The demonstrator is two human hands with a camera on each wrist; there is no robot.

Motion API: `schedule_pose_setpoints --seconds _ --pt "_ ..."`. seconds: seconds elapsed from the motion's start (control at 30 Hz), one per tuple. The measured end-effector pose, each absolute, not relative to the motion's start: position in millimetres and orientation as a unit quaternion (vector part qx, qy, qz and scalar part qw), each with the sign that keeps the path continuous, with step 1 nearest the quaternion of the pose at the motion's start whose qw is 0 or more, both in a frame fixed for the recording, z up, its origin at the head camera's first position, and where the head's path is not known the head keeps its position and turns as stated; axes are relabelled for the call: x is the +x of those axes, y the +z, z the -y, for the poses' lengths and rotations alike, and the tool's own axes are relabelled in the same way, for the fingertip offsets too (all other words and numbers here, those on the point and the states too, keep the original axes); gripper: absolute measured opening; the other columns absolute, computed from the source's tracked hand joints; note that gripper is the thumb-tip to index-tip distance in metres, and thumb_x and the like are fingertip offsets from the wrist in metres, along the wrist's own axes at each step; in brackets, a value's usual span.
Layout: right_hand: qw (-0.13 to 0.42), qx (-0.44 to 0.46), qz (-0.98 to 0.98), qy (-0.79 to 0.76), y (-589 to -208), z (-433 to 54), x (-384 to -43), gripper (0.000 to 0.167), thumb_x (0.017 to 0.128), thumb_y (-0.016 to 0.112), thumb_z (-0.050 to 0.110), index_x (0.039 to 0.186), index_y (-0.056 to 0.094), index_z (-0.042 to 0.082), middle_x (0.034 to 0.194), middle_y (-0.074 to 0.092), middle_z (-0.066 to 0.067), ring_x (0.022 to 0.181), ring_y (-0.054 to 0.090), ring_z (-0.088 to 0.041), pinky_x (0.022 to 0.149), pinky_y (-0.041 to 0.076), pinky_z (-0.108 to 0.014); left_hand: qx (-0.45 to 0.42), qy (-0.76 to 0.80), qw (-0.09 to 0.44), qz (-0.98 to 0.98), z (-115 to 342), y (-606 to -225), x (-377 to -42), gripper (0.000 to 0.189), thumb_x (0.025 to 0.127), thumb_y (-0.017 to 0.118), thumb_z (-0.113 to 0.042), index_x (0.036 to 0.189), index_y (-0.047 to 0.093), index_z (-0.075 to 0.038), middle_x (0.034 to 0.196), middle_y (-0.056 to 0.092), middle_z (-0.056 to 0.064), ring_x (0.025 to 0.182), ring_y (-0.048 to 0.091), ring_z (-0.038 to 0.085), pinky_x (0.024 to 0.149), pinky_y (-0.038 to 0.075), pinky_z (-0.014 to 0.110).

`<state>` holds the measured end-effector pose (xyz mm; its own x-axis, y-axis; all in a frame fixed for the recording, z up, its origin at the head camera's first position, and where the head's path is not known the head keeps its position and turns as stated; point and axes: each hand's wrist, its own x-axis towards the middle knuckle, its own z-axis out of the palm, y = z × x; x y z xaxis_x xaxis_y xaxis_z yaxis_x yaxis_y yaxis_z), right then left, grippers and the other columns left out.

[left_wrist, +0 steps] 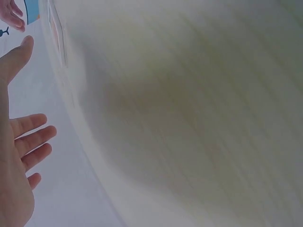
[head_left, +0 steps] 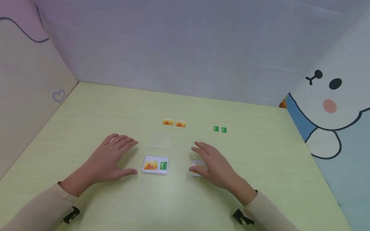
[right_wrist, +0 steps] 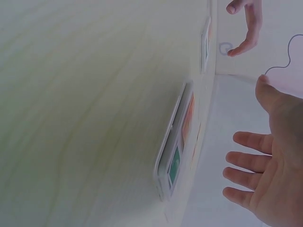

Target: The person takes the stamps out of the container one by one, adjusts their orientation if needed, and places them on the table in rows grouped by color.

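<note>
Left hand: spread, thumb well apart from fingers; beside the left card, palm side bare in left wrist view, nothing held.
Right hand: likewise spread, thumb and fingers apart, nothing held; hangs over the right card, partly covering it from above. Right wrist view shows a gap between hand and card.
Left card: white with a clear rim, flat on the counter, between the hands; orange sticker on its left half, green sticker on its right.
Right card: flat, near side of counter; orange and green patches both show on it from the wrist.
Clear pieces: one beyond the left card, another under the right fingers' line, edges faint.
Loose stickers: orange pair farther back, green pair off to their right; each pair side by side.
Step, as judged: a pause between handlings; both cards carry their two colours, the loose pairs lie unused.
Next move, as judged: any pick-up here calls for lowering one hand and a light fingertip pinch at a thin edge, without nudging the neighbours.
</note>
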<state>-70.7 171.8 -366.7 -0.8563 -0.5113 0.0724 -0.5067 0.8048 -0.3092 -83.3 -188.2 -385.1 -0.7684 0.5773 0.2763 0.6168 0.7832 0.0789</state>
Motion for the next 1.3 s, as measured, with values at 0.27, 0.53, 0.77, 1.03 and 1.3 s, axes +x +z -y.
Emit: schedule_pose_setpoints --seconds 0.27,0.53,0.77,1.03,1.3 --pt "0.005 -0.276 -0.949 -0.152 -366 -169 -69 0.065 0.083 0.069 0.048 0.135 0.053 0.012 0.147 0.047 -0.006 0.138 0.043 -0.025 0.112 0.037 -0.043 -0.323 -0.081 0.112 0.936 185 -385 -83 0.085 0.067 0.073 -0.064 0.127 0.057 -0.006 0.122 0.063 0.008 0.117 0.052 0.028 0.108 0.029 0.049" --pt "0.013 -0.28 -0.947 -0.156 -366 -165 -66 0.066 0.083 0.068 0.048 0.135 0.052 0.011 0.145 0.049 -0.005 0.136 0.044 -0.024 0.111 0.038 -0.041 -0.324 -0.072 0.091 0.939 181 -387 -81 0.085 0.068 0.073 -0.065 0.127 0.057 -0.006 0.123 0.063 0.008 0.118 0.053 0.028 0.108 0.029 0.05" --pt "0.012 -0.295 -0.944 -0.144 -366 -161 -67 0.066 0.083 0.068 0.05 0.136 0.052 0.012 0.143 0.051 -0.005 0.134 0.046 -0.023 0.111 0.039 -0.04 -0.333 -0.071 0.092 0.936 176 -390 -82 0.085 0.068 0.072 -0.065 0.127 0.057 -0.006 0.123 0.063 0.007 0.118 0.053 0.027 0.109 0.029 0.049" --pt "-0.005 -0.313 -0.94 -0.133 -365 -155 -70 0.065 0.082 0.07 0.049 0.132 0.055 0.012 0.133 0.058 -0.004 0.127 0.051 -0.022 0.108 0.042 -0.038 -0.349 -0.066 0.096 0.93 171 -389 -82 0.082 0.068 0.073 -0.065 0.124 0.058 -0.007 0.12 0.063 0.005 0.116 0.054 0.025 0.107 0.031 0.047" --pt "-0.024 -0.333 -0.935 -0.117 -367 -150 -72 0.061 0.082 0.069 0.05 0.128 0.057 0.011 0.125 0.061 -0.003 0.121 0.054 -0.02 0.106 0.043 -0.035 -0.354 -0.065 0.097 0.928 167 -393 -84 0.077 0.069 0.073 -0.062 0.123 0.059 -0.008 0.119 0.063 0.004 0.116 0.054 0.024 0.107 0.031 0.046"
